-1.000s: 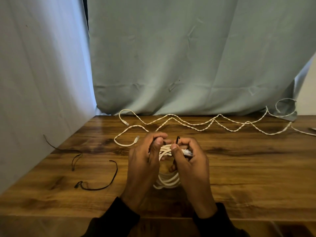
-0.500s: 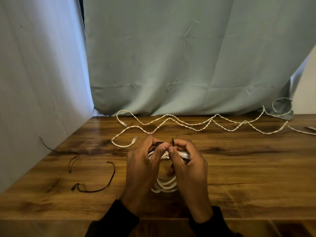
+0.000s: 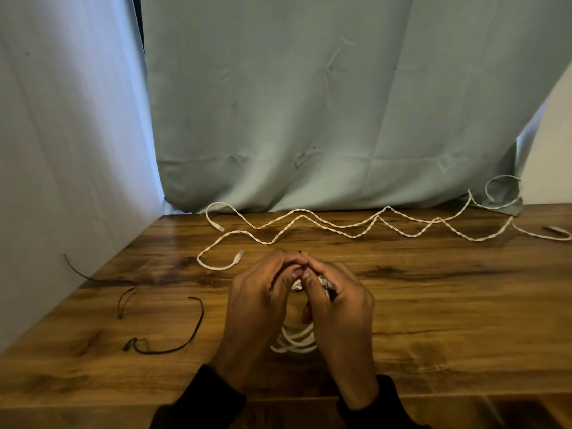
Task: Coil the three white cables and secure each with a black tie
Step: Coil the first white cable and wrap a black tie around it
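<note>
A person's two hands meet over a wooden counter [image 3: 433,305], near the middle of its front edge, working on a coiled white cable [image 3: 295,340]. The left hand [image 3: 260,301] and right hand [image 3: 339,305] press together at the fingertips, fingers curled, each grip closed tight around the top of the coil. A short dark tip of a black tie [image 3: 300,252] pokes up between the pinching fingertips; how far it is wrapped round the coil cannot be told, as the fingers hide it. The coil's lower loops hang out below the palms and rest on the counter between the wrists. Black sleeves [image 3: 204,400] cover both forearms.

Two more white cables [image 3: 340,226] lie uncoiled and twisted loosely about each other in a zigzag along the counter's back edge, from the left of centre to the far right corner, where one curls into a raised loop against the curtain. Their plug ends lie toward the back left, one just beyond the hands.

Two spare black ties lie near the counter's left edge: a longer curved one [image 3: 192,339] toward the front, and a smaller one [image 3: 123,300] just beyond it. A pale green curtain [image 3: 309,103] hangs behind the counter.
</note>
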